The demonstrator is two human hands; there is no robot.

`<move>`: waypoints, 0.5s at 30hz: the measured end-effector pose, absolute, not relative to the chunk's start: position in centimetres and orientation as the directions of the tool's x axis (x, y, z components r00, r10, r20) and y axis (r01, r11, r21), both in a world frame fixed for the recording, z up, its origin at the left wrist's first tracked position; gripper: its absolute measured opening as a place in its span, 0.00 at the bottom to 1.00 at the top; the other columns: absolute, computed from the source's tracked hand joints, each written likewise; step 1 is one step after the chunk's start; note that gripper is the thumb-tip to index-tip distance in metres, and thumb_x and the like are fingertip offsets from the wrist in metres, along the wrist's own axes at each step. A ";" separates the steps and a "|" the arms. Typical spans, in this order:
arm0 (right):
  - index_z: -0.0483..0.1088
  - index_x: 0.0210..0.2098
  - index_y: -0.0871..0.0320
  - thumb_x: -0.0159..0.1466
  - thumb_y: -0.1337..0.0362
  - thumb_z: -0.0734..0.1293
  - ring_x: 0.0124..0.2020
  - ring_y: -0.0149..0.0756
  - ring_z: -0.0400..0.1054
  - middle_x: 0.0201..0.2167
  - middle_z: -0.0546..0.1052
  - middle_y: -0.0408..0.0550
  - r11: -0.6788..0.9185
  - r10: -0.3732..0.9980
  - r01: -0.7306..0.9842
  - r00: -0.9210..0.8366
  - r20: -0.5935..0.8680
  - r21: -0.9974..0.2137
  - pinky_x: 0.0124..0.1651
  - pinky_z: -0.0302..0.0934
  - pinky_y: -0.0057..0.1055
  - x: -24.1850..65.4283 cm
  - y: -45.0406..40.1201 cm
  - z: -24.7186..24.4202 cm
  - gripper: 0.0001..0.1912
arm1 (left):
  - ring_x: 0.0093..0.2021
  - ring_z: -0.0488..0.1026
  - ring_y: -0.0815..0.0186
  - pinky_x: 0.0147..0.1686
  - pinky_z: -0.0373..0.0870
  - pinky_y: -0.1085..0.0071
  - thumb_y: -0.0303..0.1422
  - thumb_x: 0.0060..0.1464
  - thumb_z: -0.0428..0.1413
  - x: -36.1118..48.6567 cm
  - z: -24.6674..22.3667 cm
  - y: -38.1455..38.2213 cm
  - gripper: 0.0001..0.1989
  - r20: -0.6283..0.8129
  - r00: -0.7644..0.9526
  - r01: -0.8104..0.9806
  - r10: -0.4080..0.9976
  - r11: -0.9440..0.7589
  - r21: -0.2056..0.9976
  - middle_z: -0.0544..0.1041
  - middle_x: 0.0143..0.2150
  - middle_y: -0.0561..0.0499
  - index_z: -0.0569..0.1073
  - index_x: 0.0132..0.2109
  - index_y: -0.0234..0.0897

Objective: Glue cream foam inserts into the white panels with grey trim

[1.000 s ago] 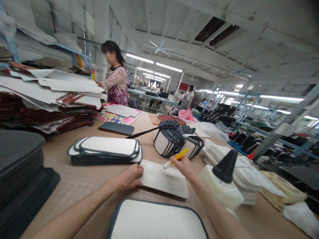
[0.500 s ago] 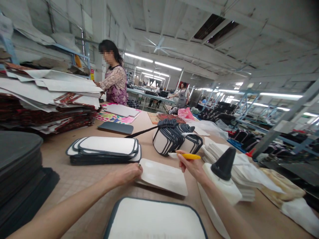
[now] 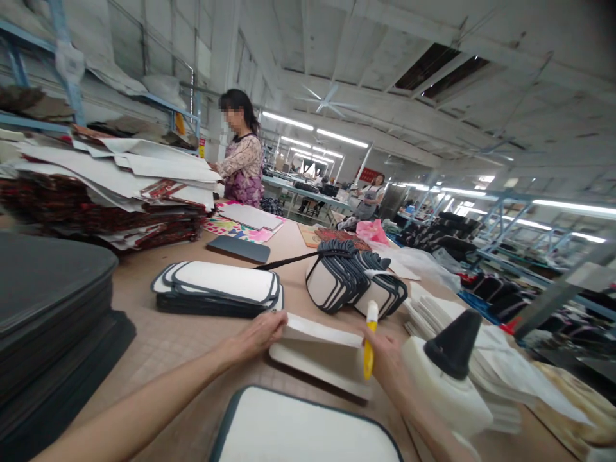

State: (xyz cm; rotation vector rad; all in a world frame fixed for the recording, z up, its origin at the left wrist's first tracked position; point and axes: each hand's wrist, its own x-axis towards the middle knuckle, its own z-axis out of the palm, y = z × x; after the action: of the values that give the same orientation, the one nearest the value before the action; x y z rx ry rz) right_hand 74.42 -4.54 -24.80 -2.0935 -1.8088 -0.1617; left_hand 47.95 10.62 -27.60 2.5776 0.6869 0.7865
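Note:
My left hand (image 3: pixel 262 330) pinches the left corner of a thin white sheet (image 3: pixel 322 332), which is raised and tilted over another pale panel (image 3: pixel 317 369). At the sheet's right end is my right hand (image 3: pixel 382 350), fingers closed, with a yellow brush (image 3: pixel 369 346) held upright in it, white tip up. A white panel with dark edging (image 3: pixel 308 430) lies nearest to me. Behind my left hand sits a stack of dark-edged white panels (image 3: pixel 221 285). Strapped bundles of similar panels (image 3: pixel 337 276) lie beyond the sheet.
A white container with a black cone top (image 3: pixel 447 378) stands right of my right hand. Dark panels (image 3: pixel 52 308) are piled at left, below patterned sheets (image 3: pixel 125 186). More white pieces (image 3: pixel 486 359) lie at right. A person (image 3: pixel 243 154) stands across the table.
The top sheet has been lifted off the panel under it. My right hand has come to its right edge, and the brush has turned from level to upright. The view has shifted left.

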 end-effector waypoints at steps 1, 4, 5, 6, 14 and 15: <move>0.69 0.45 0.60 0.48 0.78 0.55 0.32 0.42 0.69 0.30 0.76 0.52 -0.126 0.920 0.972 0.189 0.342 -0.198 0.41 0.57 0.41 74.8 -4.6 -24.2 0.27 | 0.26 0.64 0.69 0.27 0.59 0.74 0.24 0.51 0.44 47.9 -27.0 10.6 0.06 0.452 0.692 0.336 0.564 -0.805 0.489 0.66 0.25 0.56 0.63 0.33 0.39; 0.66 0.49 0.58 0.54 0.72 0.55 0.31 0.39 0.68 0.31 0.75 0.49 -0.134 0.873 0.963 0.226 0.433 -0.233 0.37 0.59 0.34 74.5 -5.4 -20.9 0.23 | 0.27 0.64 0.68 0.29 0.61 0.72 0.27 0.54 0.43 47.3 -23.4 10.5 0.07 0.553 0.542 0.310 0.633 -0.762 0.569 0.66 0.26 0.55 0.64 0.37 0.38; 0.64 0.50 0.57 0.56 0.69 0.56 0.30 0.38 0.68 0.30 0.74 0.47 -0.126 0.845 0.954 0.247 0.474 -0.273 0.35 0.60 0.33 73.9 -5.9 -19.5 0.22 | 0.29 0.65 0.68 0.32 0.62 0.72 0.27 0.54 0.42 46.9 -21.7 10.3 0.07 0.583 0.483 0.296 0.653 -0.749 0.593 0.66 0.29 0.54 0.64 0.37 0.38; 0.63 0.51 0.57 0.58 0.65 0.58 0.28 0.36 0.67 0.30 0.73 0.46 -0.105 0.810 0.934 0.280 0.516 -0.342 0.33 0.60 0.31 73.2 -6.6 -17.9 0.21 | 0.32 0.65 0.67 0.35 0.62 0.71 0.27 0.53 0.43 46.3 -19.9 9.9 0.07 0.606 0.439 0.278 0.664 -0.741 0.611 0.67 0.30 0.53 0.64 0.35 0.37; 0.65 0.48 0.55 0.51 0.54 0.69 0.30 0.33 0.67 0.28 0.72 0.44 0.064 0.712 0.589 0.539 0.450 -0.806 0.34 0.62 0.29 68.8 -14.7 -13.4 0.27 | 0.39 0.69 0.64 0.36 0.66 0.70 0.34 0.44 0.58 40.7 -11.4 2.0 0.24 0.441 0.510 -0.121 0.738 -0.446 0.887 0.73 0.38 0.51 0.68 0.51 0.36; 0.65 0.48 0.56 0.51 0.53 0.69 0.29 0.33 0.67 0.27 0.73 0.43 0.046 0.723 0.545 0.560 0.405 -0.837 0.34 0.62 0.29 68.6 -15.8 -14.3 0.27 | 0.40 0.69 0.63 0.37 0.66 0.70 0.34 0.44 0.59 40.1 -11.7 0.9 0.22 0.395 0.540 -0.106 0.743 -0.406 0.908 0.73 0.39 0.51 0.70 0.49 0.37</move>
State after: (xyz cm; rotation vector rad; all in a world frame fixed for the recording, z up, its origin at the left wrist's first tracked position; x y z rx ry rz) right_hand 68.59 -15.80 -14.33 -1.6196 -1.0910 0.1881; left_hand 40.13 0.92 -11.68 1.7476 0.5340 1.0303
